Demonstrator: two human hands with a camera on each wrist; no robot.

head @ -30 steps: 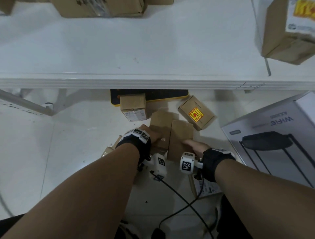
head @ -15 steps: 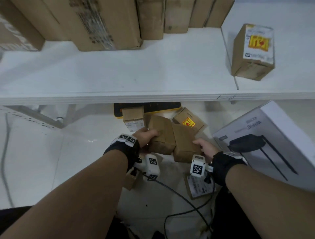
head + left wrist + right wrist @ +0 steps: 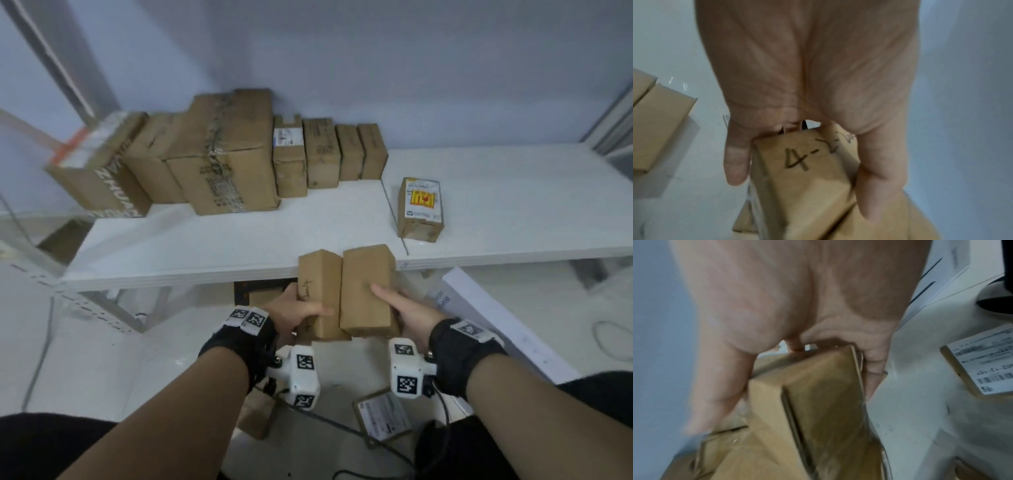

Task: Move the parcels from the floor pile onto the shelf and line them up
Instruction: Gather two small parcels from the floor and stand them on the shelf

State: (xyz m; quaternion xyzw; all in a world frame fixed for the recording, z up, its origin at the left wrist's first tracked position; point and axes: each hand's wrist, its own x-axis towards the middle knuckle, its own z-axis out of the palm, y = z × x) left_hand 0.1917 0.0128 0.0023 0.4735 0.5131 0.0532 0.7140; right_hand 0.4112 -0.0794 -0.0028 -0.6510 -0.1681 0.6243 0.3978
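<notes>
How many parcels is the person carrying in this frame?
2: marked parcel in the left hand, plain parcel in the right hand, side by side at the shelf edge; none seen hidden.

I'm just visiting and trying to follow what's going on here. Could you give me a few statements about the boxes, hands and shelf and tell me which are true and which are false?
1. Each hand holds its own brown cardboard parcel. True: the left hand grips the parcel with black handwriting, the right hand the plain brown parcel.
2. The two held parcels are far apart. False: they are side by side, apparently touching.
3. The white shelf already carries a row of cardboard boxes at the back. True.
4. The small box with a yellow and red sticker stands in that row. False: it stands alone, to the right of it.
</notes>
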